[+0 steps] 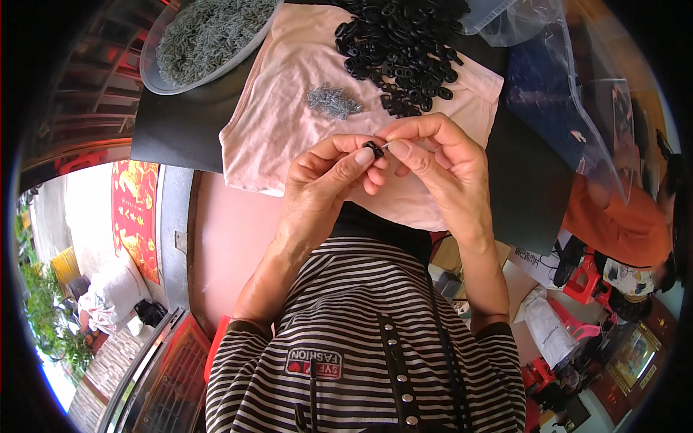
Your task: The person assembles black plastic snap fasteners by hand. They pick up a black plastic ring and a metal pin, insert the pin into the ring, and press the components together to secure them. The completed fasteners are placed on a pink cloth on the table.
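Observation:
My left hand [326, 177] pinches a small black ring-shaped part [374, 149] between thumb and forefinger. My right hand [440, 162] meets it from the right, its fingertips pressed on a small silver screw against the part. Both hands hover over a pale pink cloth [281, 108] spread on a dark board. Just beyond the hands lies a small heap of silver screws [332, 101], and further out a big pile of black ring parts [404, 43].
A clear round bowl [153, 68] at the upper left holds many grey metal pieces. A clear plastic bag [556, 65] lies at the upper right over dark blue fabric. A person in orange sits at the right edge [613, 224].

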Action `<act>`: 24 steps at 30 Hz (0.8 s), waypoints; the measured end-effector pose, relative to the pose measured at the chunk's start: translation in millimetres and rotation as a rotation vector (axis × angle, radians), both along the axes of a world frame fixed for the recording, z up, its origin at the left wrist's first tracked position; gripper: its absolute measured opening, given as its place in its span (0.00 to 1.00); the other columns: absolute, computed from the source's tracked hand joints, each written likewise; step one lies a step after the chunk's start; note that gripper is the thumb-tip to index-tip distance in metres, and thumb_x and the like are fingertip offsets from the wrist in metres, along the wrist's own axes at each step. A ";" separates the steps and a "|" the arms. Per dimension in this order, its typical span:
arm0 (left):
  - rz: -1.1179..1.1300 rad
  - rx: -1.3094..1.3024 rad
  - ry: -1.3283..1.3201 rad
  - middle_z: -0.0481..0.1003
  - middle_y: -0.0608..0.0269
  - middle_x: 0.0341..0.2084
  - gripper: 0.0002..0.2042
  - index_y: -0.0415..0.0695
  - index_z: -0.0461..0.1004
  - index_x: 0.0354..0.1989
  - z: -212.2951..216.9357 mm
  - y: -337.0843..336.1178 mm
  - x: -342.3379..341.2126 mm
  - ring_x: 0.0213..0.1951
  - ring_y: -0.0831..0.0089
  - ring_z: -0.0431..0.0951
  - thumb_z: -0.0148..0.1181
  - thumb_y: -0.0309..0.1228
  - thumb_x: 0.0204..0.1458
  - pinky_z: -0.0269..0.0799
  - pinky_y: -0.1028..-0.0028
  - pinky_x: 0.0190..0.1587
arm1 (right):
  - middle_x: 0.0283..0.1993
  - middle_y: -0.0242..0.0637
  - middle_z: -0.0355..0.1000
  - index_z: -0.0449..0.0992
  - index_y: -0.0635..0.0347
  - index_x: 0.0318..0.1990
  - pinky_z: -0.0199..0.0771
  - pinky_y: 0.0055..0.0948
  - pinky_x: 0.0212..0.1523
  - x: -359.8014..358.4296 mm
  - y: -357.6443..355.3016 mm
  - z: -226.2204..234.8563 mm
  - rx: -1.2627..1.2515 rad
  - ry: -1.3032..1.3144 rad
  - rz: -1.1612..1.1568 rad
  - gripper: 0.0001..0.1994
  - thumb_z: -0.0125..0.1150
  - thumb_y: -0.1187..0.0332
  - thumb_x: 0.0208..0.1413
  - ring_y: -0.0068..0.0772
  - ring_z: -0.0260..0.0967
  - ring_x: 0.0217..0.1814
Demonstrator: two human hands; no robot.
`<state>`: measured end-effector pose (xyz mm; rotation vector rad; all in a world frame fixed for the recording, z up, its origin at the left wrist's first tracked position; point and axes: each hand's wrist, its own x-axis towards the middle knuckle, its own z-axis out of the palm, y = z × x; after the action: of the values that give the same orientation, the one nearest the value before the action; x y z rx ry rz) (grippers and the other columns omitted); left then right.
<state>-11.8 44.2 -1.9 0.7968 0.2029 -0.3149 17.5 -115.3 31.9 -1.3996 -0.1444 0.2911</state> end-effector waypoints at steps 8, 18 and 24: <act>0.002 0.023 -0.012 0.76 0.57 0.29 0.08 0.34 0.73 0.41 0.7 -4.7 1.0 0.29 0.77 0.76 0.53 0.24 0.56 0.73 0.80 0.34 | 0.31 0.35 0.73 0.71 0.68 0.38 0.74 0.19 0.35 -2.4 -3.1 -2.6 0.006 0.005 -0.005 0.05 0.56 0.74 0.56 0.21 0.72 0.30; 0.002 0.129 0.013 0.77 0.58 0.29 0.07 0.33 0.74 0.38 -1.6 -7.2 1.8 0.28 0.78 0.75 0.55 0.24 0.54 0.72 0.80 0.32 | 0.32 0.37 0.73 0.71 0.69 0.38 0.76 0.18 0.35 -8.9 -3.2 -12.1 -0.011 -0.023 -0.033 0.05 0.55 0.76 0.56 0.22 0.72 0.31; -0.031 0.289 -0.023 0.76 0.59 0.29 0.07 0.33 0.74 0.39 -9.1 -11.8 2.9 0.28 0.78 0.75 0.55 0.24 0.55 0.71 0.81 0.32 | 0.33 0.37 0.73 0.70 0.70 0.39 0.76 0.19 0.36 -11.6 -6.6 -20.0 -0.043 -0.051 -0.044 0.05 0.54 0.77 0.56 0.22 0.72 0.32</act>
<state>-8.9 32.4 -11.0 1.0896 0.2181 -0.3091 5.8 -121.9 12.0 -1.4516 -0.1497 0.2233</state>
